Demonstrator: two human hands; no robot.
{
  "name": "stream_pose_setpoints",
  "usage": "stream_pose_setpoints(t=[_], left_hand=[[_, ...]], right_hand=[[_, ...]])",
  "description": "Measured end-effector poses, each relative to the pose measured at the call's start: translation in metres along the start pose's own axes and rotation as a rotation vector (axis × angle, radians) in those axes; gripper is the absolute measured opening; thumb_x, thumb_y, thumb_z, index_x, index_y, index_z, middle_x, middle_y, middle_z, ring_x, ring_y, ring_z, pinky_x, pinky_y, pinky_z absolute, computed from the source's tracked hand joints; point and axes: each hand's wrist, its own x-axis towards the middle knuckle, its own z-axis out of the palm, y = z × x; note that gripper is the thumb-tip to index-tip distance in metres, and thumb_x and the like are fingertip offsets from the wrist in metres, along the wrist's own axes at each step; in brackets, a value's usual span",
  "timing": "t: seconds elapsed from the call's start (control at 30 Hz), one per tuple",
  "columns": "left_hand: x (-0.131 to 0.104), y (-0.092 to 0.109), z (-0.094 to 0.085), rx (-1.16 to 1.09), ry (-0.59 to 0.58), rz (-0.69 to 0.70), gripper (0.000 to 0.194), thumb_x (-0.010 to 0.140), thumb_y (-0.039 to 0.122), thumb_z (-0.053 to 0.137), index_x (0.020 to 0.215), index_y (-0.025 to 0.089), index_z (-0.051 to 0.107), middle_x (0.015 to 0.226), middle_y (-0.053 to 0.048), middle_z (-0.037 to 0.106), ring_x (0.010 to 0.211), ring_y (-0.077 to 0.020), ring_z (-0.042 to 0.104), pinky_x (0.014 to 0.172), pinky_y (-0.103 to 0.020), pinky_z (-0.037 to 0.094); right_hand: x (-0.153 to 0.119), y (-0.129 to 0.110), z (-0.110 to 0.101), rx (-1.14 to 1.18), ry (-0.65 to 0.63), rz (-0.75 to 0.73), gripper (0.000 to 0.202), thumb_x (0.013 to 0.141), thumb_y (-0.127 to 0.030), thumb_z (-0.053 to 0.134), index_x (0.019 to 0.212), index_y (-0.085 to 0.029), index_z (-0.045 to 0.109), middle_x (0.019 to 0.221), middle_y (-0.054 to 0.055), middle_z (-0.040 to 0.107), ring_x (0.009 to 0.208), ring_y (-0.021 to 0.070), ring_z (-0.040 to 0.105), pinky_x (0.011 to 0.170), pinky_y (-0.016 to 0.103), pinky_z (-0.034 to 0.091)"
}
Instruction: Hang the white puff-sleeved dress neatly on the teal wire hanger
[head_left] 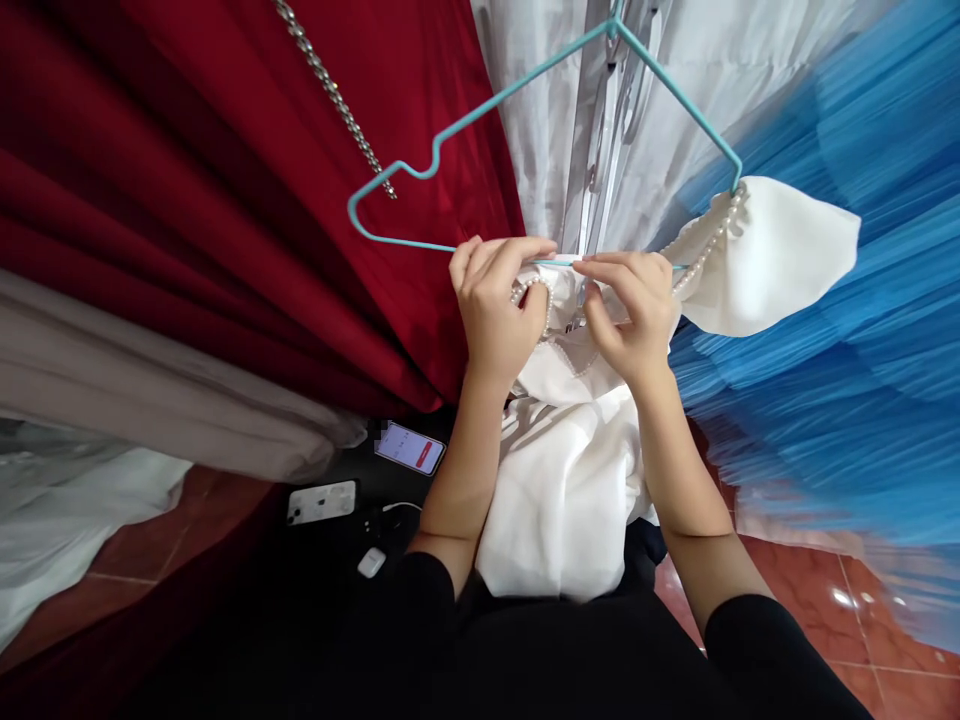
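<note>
A light-blue clothes hanger (525, 82) hangs in front of me, its right shoulder inside a white garment (559, 490) trimmed with pearl beads. The garment's right sleeve (787, 255) drapes from that end, while the hanger's left shoulder is bare. My left hand (499, 295) is closed at the hanger's lower bar, with the pearl-edged cloth between thumb and fingers. Opposite it, my right hand (630, 305) pinches the same cloth along the bar, fingertips close to the left ones. Below my hands, the rest of the white fabric falls in folds onto my lap.
Red drapery (247, 180) with a silvery beaded strand (330, 85) hangs at left. Blue tulle (847, 400) hangs at right, white cloth (532, 110) behind. Two phones, one with its screen lit (410, 448), one face down (321, 503), and a white earbud case (371, 563) lie on a black surface.
</note>
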Motion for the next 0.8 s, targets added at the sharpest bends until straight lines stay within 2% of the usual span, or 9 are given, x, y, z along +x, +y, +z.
stream_pose_setpoints(t=[0.07, 0.13, 0.3, 0.37, 0.43, 0.5, 0.67, 0.73, 0.8], left_hand=[[0.002, -0.002, 0.001, 0.026, -0.081, -0.047, 0.028, 0.095, 0.005, 0.06, 0.111, 0.025, 0.071, 0.108, 0.0, 0.079, 0.109, -0.0255, 0.073, 0.128, -0.052, 0.038], [0.002, 0.0, 0.002, 0.029, -0.083, -0.061, 0.027, 0.093, 0.003, 0.06, 0.105, 0.024, 0.072, 0.103, 0.0, 0.078, 0.102, -0.0251, 0.072, 0.125, -0.051, 0.039], [0.0, 0.011, 0.004, -0.012, -0.044, -0.049, 0.03, 0.084, 0.0, 0.064, 0.099, 0.023, 0.075, 0.092, 0.002, 0.075, 0.089, -0.0219, 0.069, 0.115, -0.046, 0.043], [0.0, 0.012, 0.001, -0.01, -0.048, -0.049, 0.03, 0.082, -0.001, 0.065, 0.098, 0.023, 0.074, 0.091, 0.002, 0.075, 0.087, -0.021, 0.068, 0.112, -0.044, 0.044], [0.002, 0.011, -0.004, 0.002, -0.063, -0.054, 0.029, 0.082, 0.0, 0.066, 0.097, 0.023, 0.074, 0.09, 0.003, 0.075, 0.087, -0.0209, 0.068, 0.111, -0.044, 0.044], [0.004, 0.008, -0.009, 0.015, -0.076, -0.054, 0.028, 0.082, 0.001, 0.067, 0.096, 0.024, 0.076, 0.088, 0.003, 0.075, 0.086, -0.0212, 0.068, 0.109, -0.044, 0.044], [0.012, 0.001, -0.021, 0.019, -0.084, -0.042, 0.024, 0.087, 0.002, 0.067, 0.087, 0.024, 0.074, 0.09, 0.003, 0.079, 0.086, -0.0218, 0.068, 0.104, -0.045, 0.044], [0.014, 0.002, -0.023, 0.023, -0.096, -0.037, 0.024, 0.088, 0.002, 0.067, 0.086, 0.024, 0.074, 0.09, 0.003, 0.079, 0.085, -0.0218, 0.067, 0.102, -0.045, 0.044], [0.015, 0.003, -0.024, 0.021, -0.113, -0.032, 0.023, 0.088, 0.002, 0.067, 0.086, 0.024, 0.074, 0.09, 0.003, 0.079, 0.085, -0.022, 0.067, 0.102, -0.045, 0.043]], right_hand=[[0.0, 0.0, -0.006, -0.002, -0.032, 0.02, 0.026, 0.107, -0.019, 0.055, 0.119, -0.031, 0.074, 0.115, 0.001, 0.081, 0.106, 0.0223, 0.077, 0.104, 0.049, 0.055], [0.003, 0.002, -0.013, -0.021, 0.019, 0.037, 0.024, 0.108, -0.022, 0.054, 0.118, -0.031, 0.074, 0.118, 0.002, 0.08, 0.113, 0.0252, 0.076, 0.11, 0.054, 0.055], [0.026, 0.027, -0.045, -0.214, 0.467, -0.069, 0.025, 0.102, -0.029, 0.067, 0.125, -0.026, 0.075, 0.14, 0.009, 0.072, 0.139, 0.0337, 0.064, 0.129, 0.064, 0.041], [0.035, 0.041, -0.059, -0.242, 0.505, -0.103, 0.032, 0.095, -0.021, 0.071, 0.126, -0.024, 0.078, 0.134, 0.009, 0.076, 0.135, 0.0326, 0.068, 0.13, 0.061, 0.042], [0.042, 0.052, -0.07, -0.17, 0.453, -0.09, 0.033, 0.091, -0.009, 0.069, 0.118, -0.024, 0.08, 0.117, 0.007, 0.082, 0.118, 0.0274, 0.077, 0.118, 0.052, 0.056], [0.048, 0.057, -0.076, -0.083, 0.384, -0.018, 0.034, 0.089, 0.0, 0.068, 0.109, -0.025, 0.081, 0.103, 0.004, 0.083, 0.099, 0.0223, 0.08, 0.096, 0.041, 0.064], [0.063, 0.056, -0.085, -0.045, 0.407, 0.192, 0.034, 0.077, 0.009, 0.063, 0.089, -0.019, 0.079, 0.079, 0.001, 0.076, 0.066, 0.0136, 0.065, 0.063, 0.03, 0.047], [0.068, 0.061, -0.091, -0.034, 0.47, 0.235, 0.034, 0.077, 0.01, 0.061, 0.086, -0.018, 0.076, 0.075, -0.001, 0.07, 0.061, 0.0111, 0.059, 0.06, 0.028, 0.043], [0.067, 0.07, -0.099, -0.033, 0.508, 0.298, 0.033, 0.079, 0.01, 0.06, 0.086, -0.018, 0.076, 0.077, 0.0, 0.07, 0.066, 0.0119, 0.063, 0.063, 0.028, 0.047]])
